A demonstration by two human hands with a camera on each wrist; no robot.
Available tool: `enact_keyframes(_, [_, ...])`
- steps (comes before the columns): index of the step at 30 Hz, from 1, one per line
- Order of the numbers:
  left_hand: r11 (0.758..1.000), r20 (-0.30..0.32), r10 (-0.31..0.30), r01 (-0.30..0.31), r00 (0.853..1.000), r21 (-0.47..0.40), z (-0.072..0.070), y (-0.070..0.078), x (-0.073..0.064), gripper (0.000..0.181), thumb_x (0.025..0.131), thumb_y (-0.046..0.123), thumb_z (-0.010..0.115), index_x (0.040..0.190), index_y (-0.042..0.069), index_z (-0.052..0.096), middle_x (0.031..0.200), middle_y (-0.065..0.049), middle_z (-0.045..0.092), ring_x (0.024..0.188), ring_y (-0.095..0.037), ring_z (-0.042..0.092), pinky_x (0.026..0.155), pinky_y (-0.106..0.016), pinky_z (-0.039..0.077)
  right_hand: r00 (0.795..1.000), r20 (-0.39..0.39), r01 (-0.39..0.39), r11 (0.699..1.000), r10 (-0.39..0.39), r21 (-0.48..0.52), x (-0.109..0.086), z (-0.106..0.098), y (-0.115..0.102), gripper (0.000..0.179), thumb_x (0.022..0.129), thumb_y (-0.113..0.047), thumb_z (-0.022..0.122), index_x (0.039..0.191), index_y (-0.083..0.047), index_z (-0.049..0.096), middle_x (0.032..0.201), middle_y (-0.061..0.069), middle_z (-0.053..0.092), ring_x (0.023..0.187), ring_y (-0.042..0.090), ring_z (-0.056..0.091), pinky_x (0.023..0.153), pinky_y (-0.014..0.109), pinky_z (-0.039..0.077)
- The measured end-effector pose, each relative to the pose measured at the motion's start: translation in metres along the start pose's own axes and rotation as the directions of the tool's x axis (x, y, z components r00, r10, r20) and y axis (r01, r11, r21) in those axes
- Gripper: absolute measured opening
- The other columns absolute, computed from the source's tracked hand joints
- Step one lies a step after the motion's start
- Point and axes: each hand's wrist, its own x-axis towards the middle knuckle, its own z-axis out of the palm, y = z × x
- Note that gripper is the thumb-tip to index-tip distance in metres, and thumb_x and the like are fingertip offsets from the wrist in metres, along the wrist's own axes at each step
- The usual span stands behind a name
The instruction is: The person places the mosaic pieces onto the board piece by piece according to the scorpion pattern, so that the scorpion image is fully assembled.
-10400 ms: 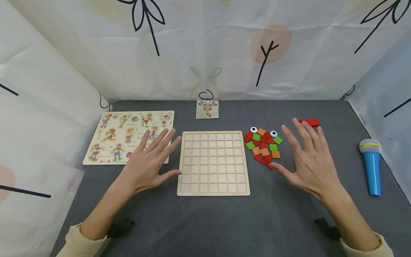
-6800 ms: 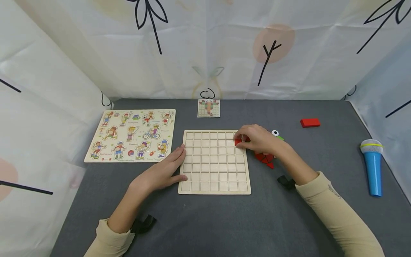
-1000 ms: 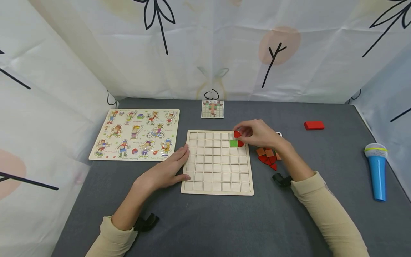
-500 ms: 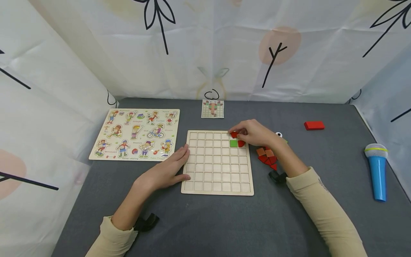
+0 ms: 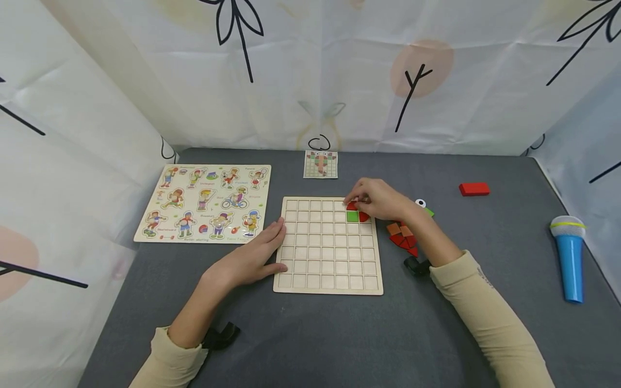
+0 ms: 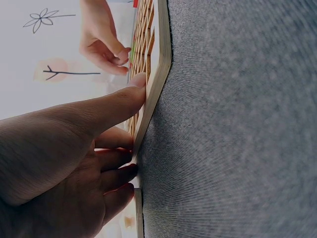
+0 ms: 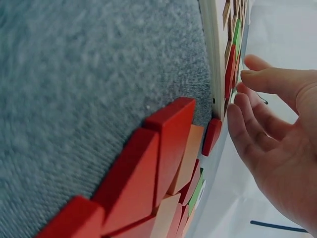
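Observation:
A square wooden grid board (image 5: pixel 315 245) lies on the dark table. My left hand (image 5: pixel 245 258) rests at its left edge, thumb on the rim and the other fingers fairly straight along the side, as the left wrist view shows. At the board's top right, my right hand (image 5: pixel 383 198) has its thumb and index fingertips around a red tile (image 5: pixel 351 206) in the top row. Just below that tile sit a green square tile (image 5: pixel 352 216) and another red tile (image 5: pixel 363 216) with a rounded side. The right hand partly covers the corner cell.
Right of the board lies a loose pile of red, orange and green tiles (image 5: pixel 401 237), partly under my right forearm. A small pattern card (image 5: pixel 321 164) lies behind the board, a picture puzzle board (image 5: pixel 206 205) at left. Farther right are a red block (image 5: pixel 474 189) and a blue microphone (image 5: pixel 568 258).
My right hand has shifted slightly left along the top row, and the red tile at its fingertips now lies straight above the green one. The left hand stays put on the board edge.

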Motion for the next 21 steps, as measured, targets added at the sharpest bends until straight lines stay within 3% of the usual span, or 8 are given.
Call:
enact_keyframes(4, [0.999, 0.034, -0.029, 0.028, 0.999, 0.028, -0.013, 0.02, -0.005, 0.09, 0.106, 0.027, 0.072, 0.17, -0.007, 0.019, 0.183, -0.022, 0.009, 0.171, -0.042, 0.014, 0.135, -0.059, 0.026, 1.0, -0.008, -0.008, 1.0, 0.008, 0.004, -0.001, 0.001, 0.001, 0.021, 0.101, 0.001, 0.07, 0.116, -0.003, 0.083, 0.117, 0.016, 0.076, 0.099, 0.03, 0.074, 0.089, 0.048, 0.063])
enact_keyframes(21, [0.999, 0.029, -0.025, 0.024, 0.999, 0.029, -0.014, 0.022, -0.005, 0.089, 0.106, 0.027, 0.072, 0.17, -0.006, 0.019, 0.183, -0.022, 0.009, 0.171, -0.042, 0.015, 0.135, -0.059, 0.026, 0.999, -0.036, 0.033, 0.999, -0.033, -0.004, -0.003, 0.004, 0.003, 0.017, 0.1, 0.002, 0.072, 0.113, 0.0, 0.082, 0.115, 0.016, 0.077, 0.094, 0.028, 0.073, 0.085, 0.046, 0.062])
